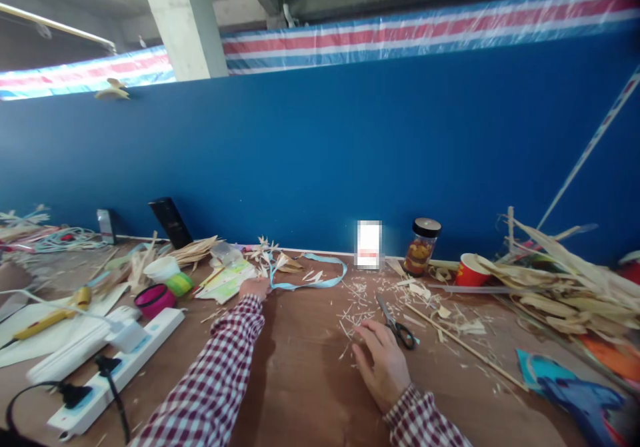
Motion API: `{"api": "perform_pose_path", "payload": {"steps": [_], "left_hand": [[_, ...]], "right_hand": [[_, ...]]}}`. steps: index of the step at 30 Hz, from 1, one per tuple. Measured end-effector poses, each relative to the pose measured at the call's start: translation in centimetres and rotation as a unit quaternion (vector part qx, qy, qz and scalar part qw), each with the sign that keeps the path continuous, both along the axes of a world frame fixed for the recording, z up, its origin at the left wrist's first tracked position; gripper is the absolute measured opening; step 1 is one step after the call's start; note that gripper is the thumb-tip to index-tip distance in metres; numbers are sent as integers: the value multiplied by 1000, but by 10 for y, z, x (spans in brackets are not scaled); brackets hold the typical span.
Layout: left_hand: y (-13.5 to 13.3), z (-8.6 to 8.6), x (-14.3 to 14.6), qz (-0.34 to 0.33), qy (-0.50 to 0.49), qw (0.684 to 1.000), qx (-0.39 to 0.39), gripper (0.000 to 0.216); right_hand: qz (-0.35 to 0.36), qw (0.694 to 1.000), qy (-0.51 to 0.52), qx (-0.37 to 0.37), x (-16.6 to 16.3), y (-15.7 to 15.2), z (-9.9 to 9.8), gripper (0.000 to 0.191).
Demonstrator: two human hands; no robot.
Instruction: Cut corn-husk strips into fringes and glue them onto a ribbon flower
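My left hand (pixel 255 288) is stretched out to the far side of the table, its fingers drawn together beside a light blue ribbon (pixel 320 283) and pale pointed husk pieces (pixel 265 252). What it grips, if anything, is too small to make out. Nearer to me, my right hand (pixel 384 362) hovers or rests over the brown tabletop with its fingers apart and nothing in them. Black-handled scissors (pixel 400 332) lie just beyond its fingers. Many thin cut slivers (pixel 357 307) are scattered around the blades.
A white power strip (pixel 145 350) with plugs and cables lies left, near a pink cup (pixel 155 300). To the right are a lidded jar (pixel 421 250), red paper cup (pixel 470 272), long thin stick (pixel 467 347), dried husks (pixel 555 300) and blue glue gun (pixel 583 400). A blue partition (pixel 320 154) stands behind.
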State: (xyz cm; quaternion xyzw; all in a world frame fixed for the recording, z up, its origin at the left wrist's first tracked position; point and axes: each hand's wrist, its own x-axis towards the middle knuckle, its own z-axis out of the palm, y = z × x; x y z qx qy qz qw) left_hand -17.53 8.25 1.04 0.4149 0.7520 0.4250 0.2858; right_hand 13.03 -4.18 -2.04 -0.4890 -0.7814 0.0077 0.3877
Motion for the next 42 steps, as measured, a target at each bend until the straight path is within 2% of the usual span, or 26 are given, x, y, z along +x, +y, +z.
{"api": "perform_pose_path", "payload": {"steps": [5, 13, 16, 19, 22, 25, 31, 36, 42], "left_hand": [[-3, -2, 5, 40, -153, 987, 33, 7], [-43, -2, 42, -11, -325, 940, 103, 17], [-49, 2, 61, -41, -362, 924, 114, 21], [-50, 8, 80, -85, -387, 911, 117, 24], [-52, 10, 97, -151, -395, 900, 104, 28], [-57, 5, 107, -205, -374, 899, 100, 27], [-65, -10, 110, -274, -304, 908, 89, 23], [-67, -8, 114, -286, -263, 918, 79, 22], [-72, 0, 119, -295, -233, 922, 88, 19]], "right_hand": [[-1, 1000, 6, -11, 0, 2, -2, 27], [-1, 999, 30, -25, -1, 3, -2, 27], [-2, 998, 53, -20, -2, 6, 8, 27], [-13, 996, 88, -3, -6, 14, 28, 25], [-11, 994, 111, 8, -15, 26, 47, 24], [27, 994, 102, -36, -27, 36, 55, 23], [90, 969, 115, -200, -45, 40, 40, 27], [101, 949, 157, -254, -44, 38, 27, 24], [119, 922, 217, -299, -39, 39, 21, 25]]}}
